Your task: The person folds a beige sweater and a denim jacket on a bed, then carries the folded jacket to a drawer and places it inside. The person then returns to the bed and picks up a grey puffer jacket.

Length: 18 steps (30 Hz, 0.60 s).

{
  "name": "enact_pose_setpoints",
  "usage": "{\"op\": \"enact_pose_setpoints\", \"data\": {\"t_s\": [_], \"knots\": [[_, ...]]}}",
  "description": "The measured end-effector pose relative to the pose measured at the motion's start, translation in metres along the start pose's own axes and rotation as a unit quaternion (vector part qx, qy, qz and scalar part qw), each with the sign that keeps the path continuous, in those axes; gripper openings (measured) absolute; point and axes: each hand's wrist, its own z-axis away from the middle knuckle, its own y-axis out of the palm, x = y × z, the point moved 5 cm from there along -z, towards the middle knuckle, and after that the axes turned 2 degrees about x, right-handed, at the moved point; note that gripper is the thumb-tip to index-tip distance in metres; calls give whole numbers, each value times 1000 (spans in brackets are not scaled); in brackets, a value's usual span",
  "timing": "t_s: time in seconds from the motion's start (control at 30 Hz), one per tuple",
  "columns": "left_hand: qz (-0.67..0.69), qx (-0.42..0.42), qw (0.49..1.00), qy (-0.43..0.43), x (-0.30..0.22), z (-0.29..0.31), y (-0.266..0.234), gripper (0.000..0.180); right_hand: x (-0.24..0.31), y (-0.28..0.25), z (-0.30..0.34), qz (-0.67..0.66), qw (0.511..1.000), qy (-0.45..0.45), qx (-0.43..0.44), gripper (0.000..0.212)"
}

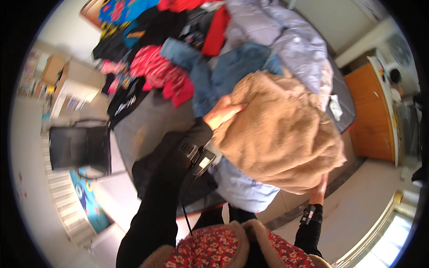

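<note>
A tan fleece garment (281, 129) hangs between my two hands, bunched and lifted over the near side of the bed. My left hand (223, 111) grips its left edge, thumb on top of the fabric. At its lower right corner my right hand (318, 190) holds the cloth from beneath; its fingers are mostly hidden by the fleece. Under the garment, a light blue cloth (243, 185) lies at the bed's near edge. Blue jeans (201, 71) are spread just beyond my left hand.
A dark grey mattress (149, 118) carries a heap of clothes, including a red striped garment (156, 67) and a lavender quilt (299, 49). To the left stand a black chair (80, 147) and cardboard boxes (80, 80). A wooden cabinet (371, 111) is on the right.
</note>
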Motion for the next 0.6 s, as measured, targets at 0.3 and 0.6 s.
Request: {"op": "enact_pose_setpoints", "data": {"t_s": [0.3,0.6], "knots": [[135,-119,982,58,-26,234,-91,36,1,113,55,77,983,-37,160,67],[208,-425,881,12,120,536,-181,42,-161,305,122,111,902,97,406,57]]}}
